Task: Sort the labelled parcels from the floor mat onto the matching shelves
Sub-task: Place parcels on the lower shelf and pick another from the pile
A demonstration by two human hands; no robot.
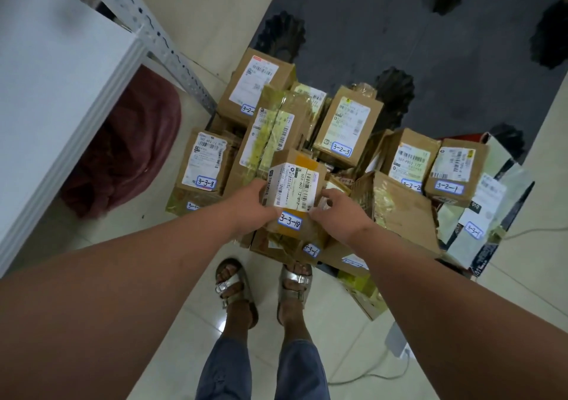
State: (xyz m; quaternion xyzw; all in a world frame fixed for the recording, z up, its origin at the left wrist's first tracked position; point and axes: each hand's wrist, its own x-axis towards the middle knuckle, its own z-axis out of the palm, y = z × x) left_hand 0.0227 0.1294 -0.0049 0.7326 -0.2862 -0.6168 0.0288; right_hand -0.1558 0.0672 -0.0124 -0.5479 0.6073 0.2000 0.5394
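A small brown parcel [296,189] with a white shipping label and a sticker reading 3-3-10 sits between my two hands, above a pile of cardboard parcels. My left hand [250,206] grips its left side. My right hand [339,213] grips its right side, fingers curled at the edge. Around it lie other labelled boxes: 3-3-8 [204,161] to the left, 3-2-3 [347,123] behind, 3-2-1 [455,170] to the right, and 3-3-6 [310,250] just below my hands.
A white metal shelf [58,92] with a perforated upright fills the left side. A dark red bag [132,150] lies under it. A grey patterned mat [430,31] lies behind the pile. My sandalled feet [264,286] stand on pale tiles; a white cable [384,366] runs at right.
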